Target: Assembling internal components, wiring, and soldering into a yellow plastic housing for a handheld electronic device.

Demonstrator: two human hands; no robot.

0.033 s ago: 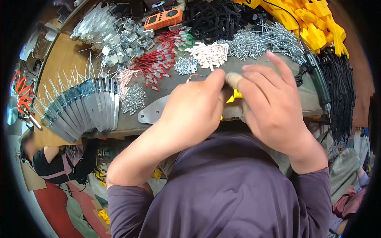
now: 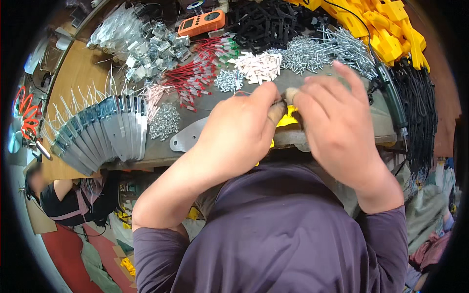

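Observation:
My left hand (image 2: 238, 129) is closed around a yellow plastic part (image 2: 289, 117), most of which its fingers hide. A thin wire (image 2: 243, 93) shows above its knuckles. Close on the right, my right hand (image 2: 339, 129) has its thumb and index finger drawn together by the left fingertips, while an outer finger sticks up. One of its fingertips wears a tan wrap (image 2: 291, 94). What it pinches is hidden and slightly blurred. A grey metal plate (image 2: 187, 135) with holes lies on the bench beside my left wrist.
Metal blades with wires (image 2: 117, 132) fan out at left. Nuts (image 2: 164, 122), red-wired parts (image 2: 190, 73), white sleeves (image 2: 259, 67) and screws (image 2: 312, 53) lie in piles. Yellow parts (image 2: 386, 29) heap at far right, near an electric screwdriver (image 2: 393, 100) and black cords (image 2: 415, 112). Another person (image 2: 73, 198) sits left.
My right fingertips have shifted slightly to the right and upward. More of the yellow plastic part shows between my hands. The left hand has barely moved.

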